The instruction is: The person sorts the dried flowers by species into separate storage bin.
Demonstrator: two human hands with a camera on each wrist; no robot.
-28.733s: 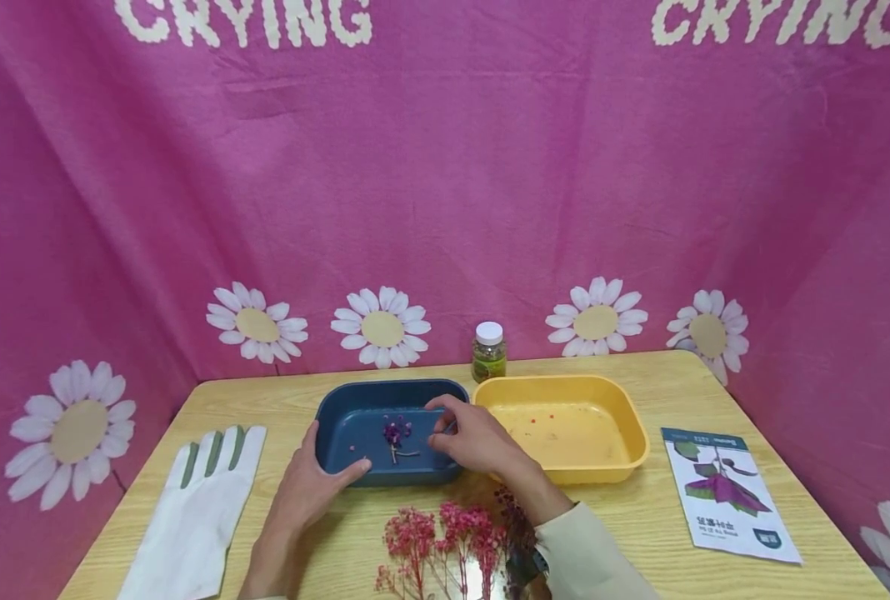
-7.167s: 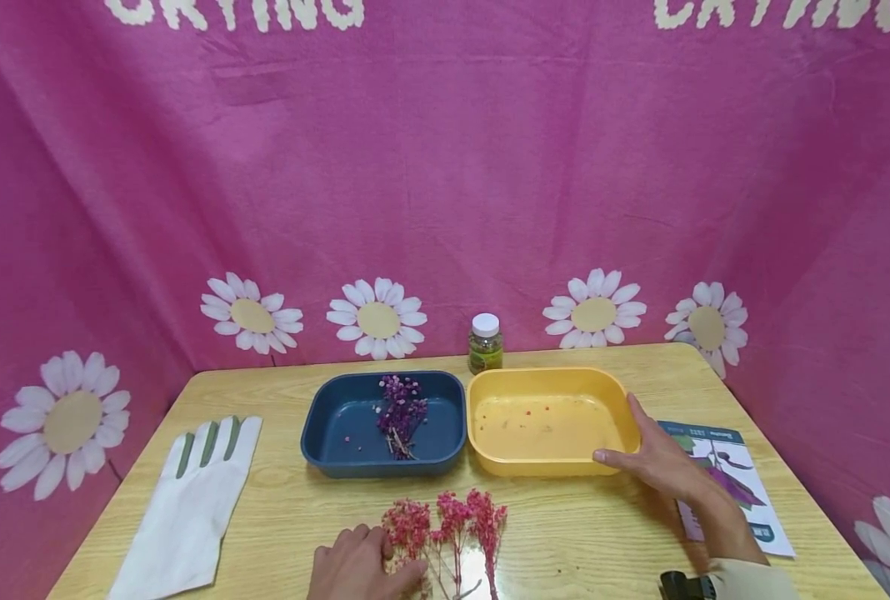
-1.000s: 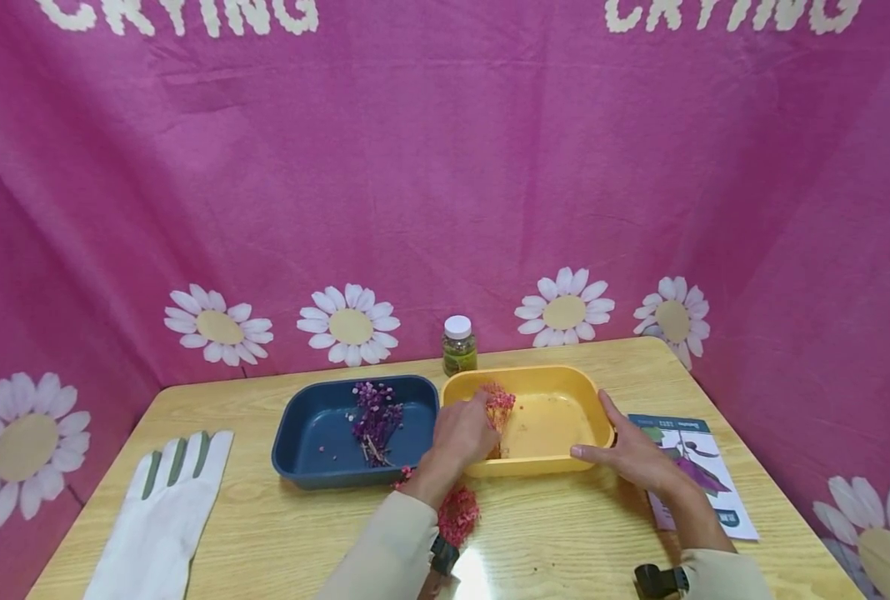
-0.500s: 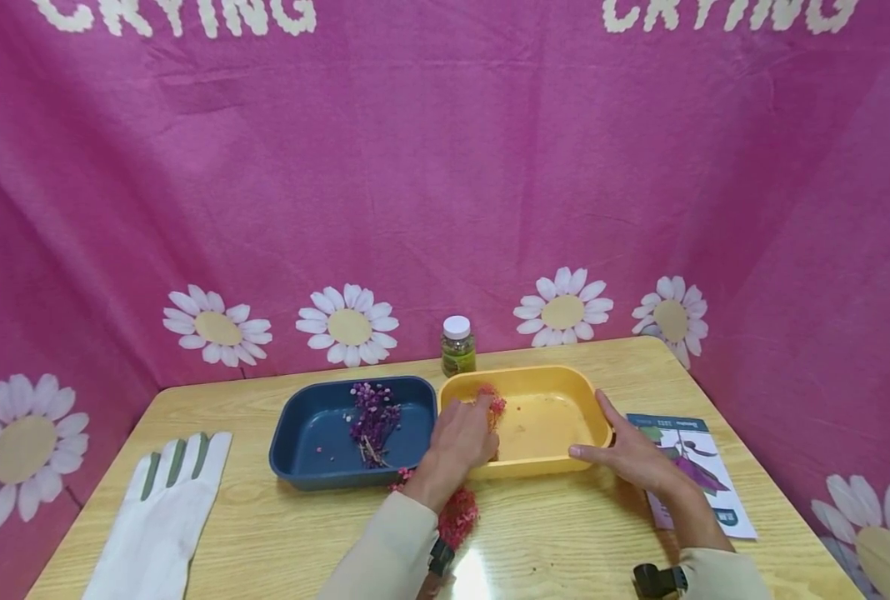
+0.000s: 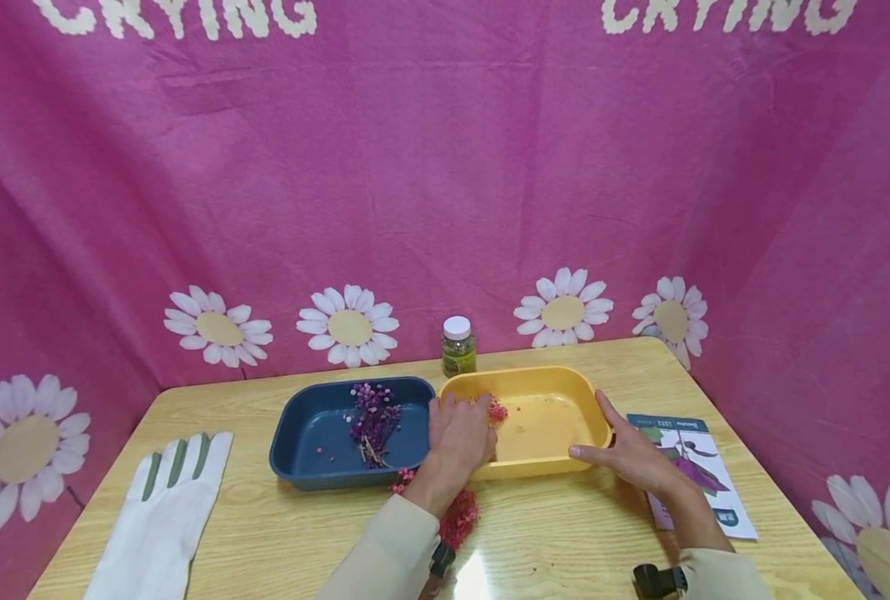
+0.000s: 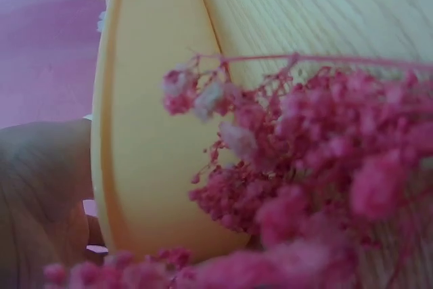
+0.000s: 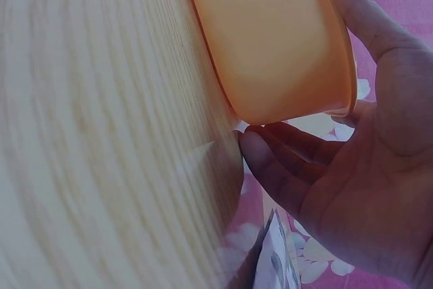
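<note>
My left hand (image 5: 460, 433) reaches over the front rim into the left end of the yellow tray (image 5: 557, 462). Beside its fingers a pink dried-flower sprig (image 5: 497, 412) shows inside the tray; the fingertips are hidden, so whether they pinch the sprig does not show. My right hand (image 5: 632, 450) holds the tray's right end, thumb at the front rim and fingers round the side. In the right wrist view curved fingers (image 7: 270, 167) touch the tray's corner. More pink dried flowers (image 5: 457, 518) lie under the left forearm, large and blurred in the left wrist view.
The dark blue tray (image 5: 302, 479), with purple dried flowers (image 5: 375, 425) in it, adjoins the yellow one. A white-lidded jar (image 5: 458, 346) stands behind. The white glove (image 5: 156, 517) lies at left, a printed seed packet (image 5: 703, 471) at right.
Over the last second my left hand has shifted slightly left inside the yellow tray, its index finger drawing back from the pink sprig, which now sits lower. My right hand stays in place.
</note>
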